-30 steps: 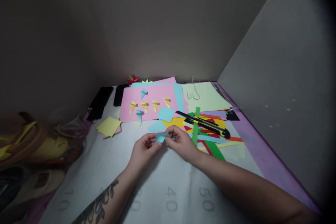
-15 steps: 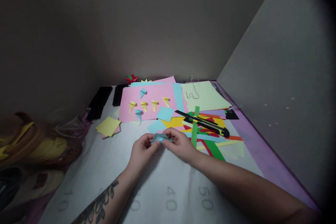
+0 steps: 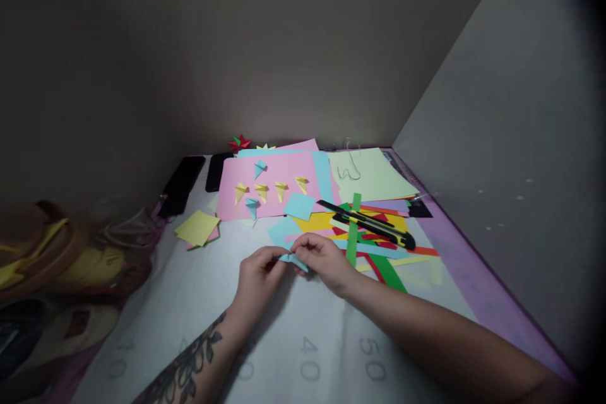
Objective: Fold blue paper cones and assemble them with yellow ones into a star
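Both my hands meet over a white cutting mat [image 3: 303, 334] with printed numbers. My left hand [image 3: 258, 278] and my right hand [image 3: 324, 262] pinch a small folded light-blue paper piece [image 3: 292, 259] between their fingertips, low over the mat. Just beyond them lie loose blue paper squares [image 3: 299, 206]. Further back, a pink sheet [image 3: 274, 173] carries several small folded yellow and blue paper points [image 3: 261, 191].
A black and yellow utility knife [image 3: 374, 227] lies on coloured paper strips [image 3: 383, 259] at the right. A pale green sheet [image 3: 369, 177], yellow squares [image 3: 196, 227], two dark phones [image 3: 182, 184] and a paper star [image 3: 239, 142] lie around. A bag [image 3: 52, 259] sits left; walls close behind and right.
The blue piece has been turned and lowered slightly between my fingers; my hands have shifted a little nearer to the mat.
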Available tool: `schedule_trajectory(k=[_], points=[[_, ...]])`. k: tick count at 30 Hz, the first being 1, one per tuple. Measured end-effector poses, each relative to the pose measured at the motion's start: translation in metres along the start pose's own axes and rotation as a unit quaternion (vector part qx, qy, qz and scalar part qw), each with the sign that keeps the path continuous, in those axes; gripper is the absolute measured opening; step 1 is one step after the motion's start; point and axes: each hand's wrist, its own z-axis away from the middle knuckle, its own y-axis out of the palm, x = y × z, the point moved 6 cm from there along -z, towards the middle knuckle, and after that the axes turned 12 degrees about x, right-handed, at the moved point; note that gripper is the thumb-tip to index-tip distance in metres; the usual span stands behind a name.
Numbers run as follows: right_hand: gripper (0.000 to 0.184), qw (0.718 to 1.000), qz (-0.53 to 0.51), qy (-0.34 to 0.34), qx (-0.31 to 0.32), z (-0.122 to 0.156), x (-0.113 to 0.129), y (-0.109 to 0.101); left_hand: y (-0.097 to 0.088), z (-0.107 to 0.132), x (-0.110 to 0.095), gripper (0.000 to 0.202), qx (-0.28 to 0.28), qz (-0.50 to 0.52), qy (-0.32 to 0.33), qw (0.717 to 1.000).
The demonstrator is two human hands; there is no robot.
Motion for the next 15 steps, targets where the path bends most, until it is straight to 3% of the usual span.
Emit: schedule_trajectory(k=[8,12,15], points=[[0.019,0.997,0.075,0.007,-0.026,0.000,0.003,-0.006,0.001,0.002,0.001,0.014,0.010,-0.032,-0.001,0.999],[0.009,0.986,0.162,-0.034,-0.017,0.001,0.010,-0.005,0.002,0.002,0.000,0.013,0.012,-0.041,-0.001,0.999],[0.006,0.970,0.233,-0.060,-0.026,0.003,0.018,-0.006,0.001,0.001,0.004,0.014,0.008,0.010,-0.026,1.000]])
